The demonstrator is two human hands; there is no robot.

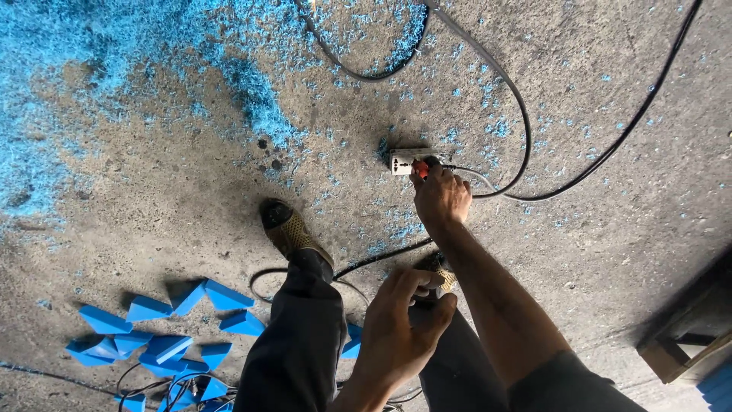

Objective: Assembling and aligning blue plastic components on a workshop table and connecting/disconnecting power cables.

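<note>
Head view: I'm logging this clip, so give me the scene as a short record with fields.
right hand: reaching down to a white socket block, fingers at its red switch
left hand: near the knee, grip unclear
cables: black, looping across the floor
floor: concrete, strewn with blue shavings
blue wedge offcuts: piled lower left

Two bare hands: left hand (pixel 400 328), right hand (pixel 441 198). Forearms bare, dark short sleeve (pixel 568 381) at right upper arm. Dark grey trousers (pixel 297 343). Tan mesh-patterned shoes (pixel 288 229), dark toe caps.
</note>
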